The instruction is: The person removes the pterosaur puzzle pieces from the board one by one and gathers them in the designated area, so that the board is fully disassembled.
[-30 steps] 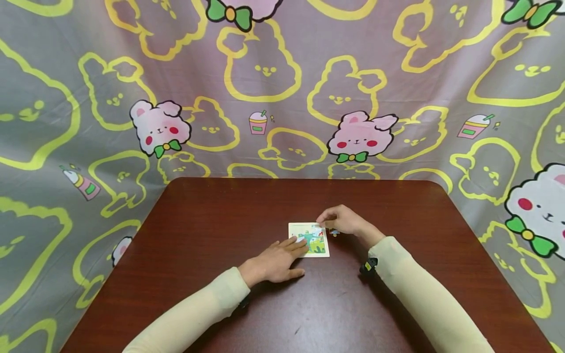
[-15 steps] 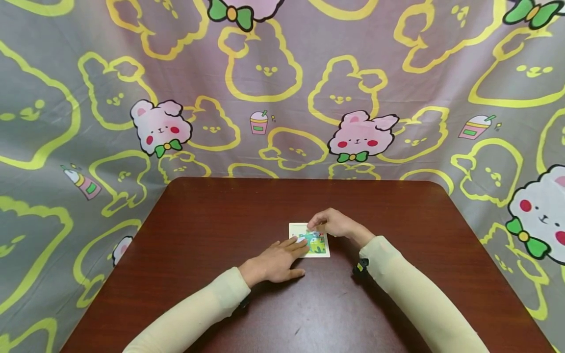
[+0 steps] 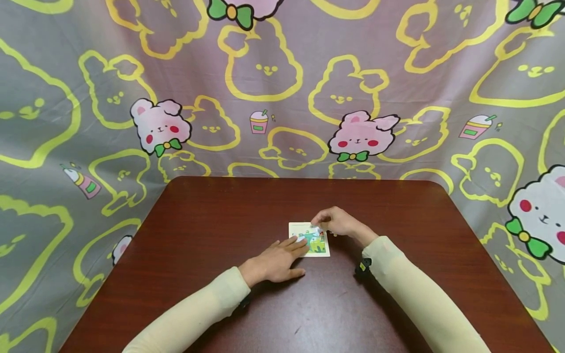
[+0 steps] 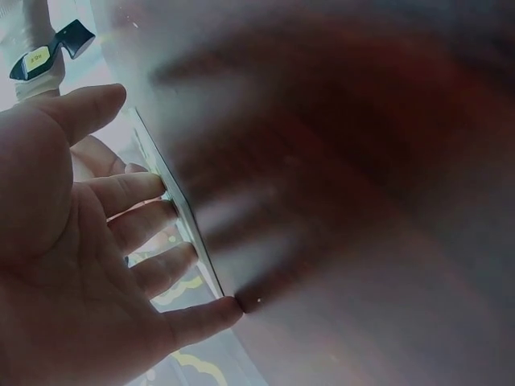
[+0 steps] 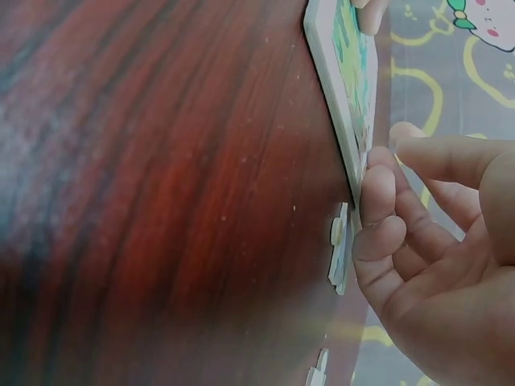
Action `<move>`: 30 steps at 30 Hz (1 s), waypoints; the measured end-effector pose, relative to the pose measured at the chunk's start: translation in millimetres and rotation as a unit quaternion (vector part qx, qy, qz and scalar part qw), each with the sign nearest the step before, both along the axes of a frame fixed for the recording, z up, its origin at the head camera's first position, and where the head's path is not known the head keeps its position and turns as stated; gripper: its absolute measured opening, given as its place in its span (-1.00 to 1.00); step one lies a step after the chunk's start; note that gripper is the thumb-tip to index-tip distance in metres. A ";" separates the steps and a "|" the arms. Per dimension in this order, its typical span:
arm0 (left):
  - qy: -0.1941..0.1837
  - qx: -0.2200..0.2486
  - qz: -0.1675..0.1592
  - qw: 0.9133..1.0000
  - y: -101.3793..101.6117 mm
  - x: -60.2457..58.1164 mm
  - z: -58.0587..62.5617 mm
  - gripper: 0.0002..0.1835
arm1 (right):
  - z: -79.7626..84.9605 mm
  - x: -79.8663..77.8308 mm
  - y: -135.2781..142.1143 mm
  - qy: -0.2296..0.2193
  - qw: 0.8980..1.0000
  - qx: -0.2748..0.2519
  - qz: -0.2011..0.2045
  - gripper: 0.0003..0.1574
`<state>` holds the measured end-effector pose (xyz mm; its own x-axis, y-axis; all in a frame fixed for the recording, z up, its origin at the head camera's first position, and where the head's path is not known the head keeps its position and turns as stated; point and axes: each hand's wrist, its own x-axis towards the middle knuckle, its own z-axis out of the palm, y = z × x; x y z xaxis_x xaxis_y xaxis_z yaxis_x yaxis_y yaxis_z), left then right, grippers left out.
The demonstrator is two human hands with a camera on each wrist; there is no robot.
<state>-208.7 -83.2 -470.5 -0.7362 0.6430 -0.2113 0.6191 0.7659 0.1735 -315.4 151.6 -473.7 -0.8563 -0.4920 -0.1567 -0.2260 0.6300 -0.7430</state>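
A dark red-brown worktop [image 3: 212,220] stretched in front of you, and a grey hanging cloth [image 3: 282,88], printed with yellow outlines and pink rabbit faces, rose behind it. From the right wrist view, one loose piece [image 5: 341,257] lay on the worktop close by the edge of the picture board, and a second piece [image 5: 318,371], cut off by the frame, lay farther along; whether the nearer one touched the board could not be told. The picture board [image 3: 317,247] itself lay face up around the middle of the worktop, slightly to your right, with a pale border around a bright green, blue and yellow picture. It was roughly square, its sides looking about equal, and its near edge ran roughly parallel to the worktop's far edge. Both hands hid part of it: your left hand [image 3: 275,260] covered its left side, and your right hand [image 3: 337,222] its upper right corner. Your left hand was palm down, fingers straight and spread, resting on the board, with the thumb held out towards your right. Your right hand arched over the corner, fingers bent and drawn together; you cannot tell whether they pinched a piece. Your forearms, in pale sleeves [image 3: 423,289], angled inwards from both lower corners.
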 end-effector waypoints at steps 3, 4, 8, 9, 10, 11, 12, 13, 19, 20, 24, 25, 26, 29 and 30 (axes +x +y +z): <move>-0.003 0.000 0.000 1.000 0.1 0.0 1.1 -0.28 | -1.2 -0.2 0.5 -0.003 1.000 -0.003 0.000 -0.76; -0.003 -0.001 0.001 1.000 0.2 0.0 1.3 -0.28 | -1.1 0.0 0.4 -0.003 1.000 -0.002 0.000 -0.76; 0.000 -0.002 0.000 1.000 0.7 -0.3 0.7 -0.27 | -1.9 0.5 0.9 -0.004 1.000 -0.002 0.000 -0.76; 0.001 -0.002 -0.001 1.000 0.9 -0.3 0.6 -0.27 | -2.0 0.6 1.2 -0.004 1.000 -0.003 -0.001 -0.76; 0.002 -0.002 -0.001 1.000 1.2 -0.3 0.5 -0.26 | -1.9 0.8 1.3 -0.006 1.000 -0.003 -0.003 -0.75; 0.003 -0.001 -0.002 1.000 1.6 -0.2 0.4 -0.26 | -1.9 0.6 1.7 -0.007 1.000 -0.004 -0.004 -0.75; 0.004 -0.002 -0.002 1.000 2.0 -0.2 0.6 -0.26 | -1.9 0.6 2.0 -0.008 1.000 -0.005 -0.005 -0.75; 0.005 -0.003 -0.002 1.000 2.4 -0.3 0.5 -0.26 | -1.5 0.6 2.3 -0.009 1.000 -0.005 -0.007 -0.75; 0.007 -0.011 -0.002 1.000 3.8 -0.6 -0.2 -0.26 | -0.2 0.5 5.7 -0.002 1.000 -0.004 -0.020 -0.78; 0.006 -0.011 -0.001 1.000 3.9 -0.4 -0.2 -0.26 | 0.0 0.5 6.3 0.001 1.000 -0.002 -0.019 -0.78; 0.001 -0.012 0.002 1.000 4.1 0.3 0.1 -0.26 | 0.7 1.6 7.0 -0.003 1.000 0.006 -0.018 -0.78; -0.001 -0.012 0.002 1.000 4.2 0.6 0.2 -0.26 | 0.4 1.9 7.0 -0.002 1.000 0.009 -0.016 -0.78; -0.002 -0.012 0.002 1.000 4.2 0.7 0.3 -0.26 | 0.3 2.1 6.9 -0.001 1.000 0.011 -0.015 -0.78; -0.003 -0.012 0.002 1.000 4.1 1.1 0.1 -0.26 | -0.5 2.7 6.8 -0.002 1.000 0.011 -0.017 -0.79; -0.003 -0.011 0.002 1.000 4.0 1.1 0.0 -0.26 | -0.6 2.8 6.6 -0.002 1.000 0.009 -0.019 -0.79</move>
